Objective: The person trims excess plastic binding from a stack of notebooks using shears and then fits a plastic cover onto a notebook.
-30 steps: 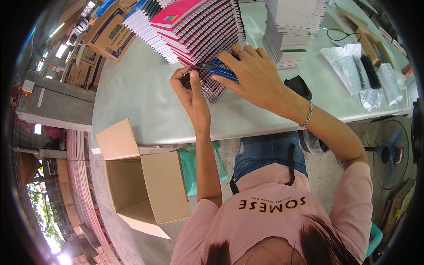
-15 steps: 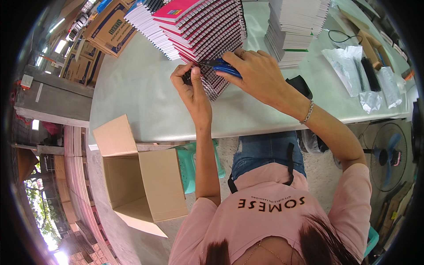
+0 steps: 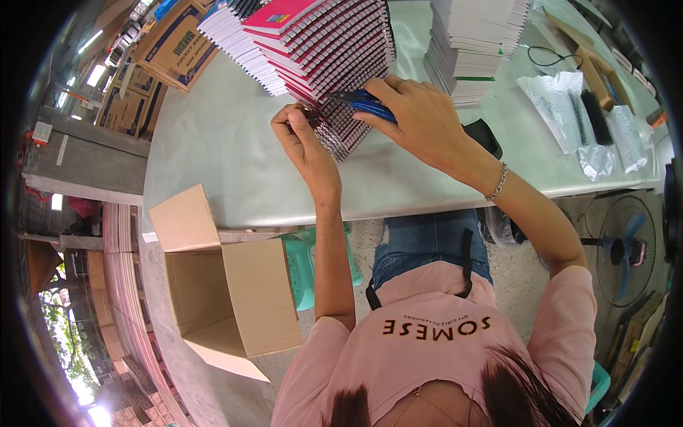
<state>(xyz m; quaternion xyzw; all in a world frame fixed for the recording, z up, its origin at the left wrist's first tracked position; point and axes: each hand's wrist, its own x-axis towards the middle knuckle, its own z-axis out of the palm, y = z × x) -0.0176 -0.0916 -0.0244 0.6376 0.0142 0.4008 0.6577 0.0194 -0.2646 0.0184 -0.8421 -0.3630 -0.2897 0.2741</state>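
Observation:
A tall stack of spiral-bound notebooks [image 3: 313,50] with red covers stands on the table, bound edges facing me. My right hand [image 3: 420,117] is wrapped round blue-handled pliers [image 3: 373,107]. The pliers' dark jaws lie against the wire bindings at the lower part of the stack. At the stack's lower left corner my left hand [image 3: 309,146] has its fingers closed in a pinch. Something small and dark shows by those fingertips, too little of it to name.
White spiral-bound stacks [image 3: 473,50] stand to the right, more white notebooks [image 3: 245,53] to the left. Plastic-wrapped black coils [image 3: 596,117] lie far right on the table [image 3: 213,156]. An open cardboard box [image 3: 263,299] and a green stool [image 3: 304,270] are below the near edge. A fan [image 3: 626,249] stands right.
The pliers' tip has shifted slightly right and up, away from my left fingertips. My left fingers have curled in more, and the hand has moved slightly left.

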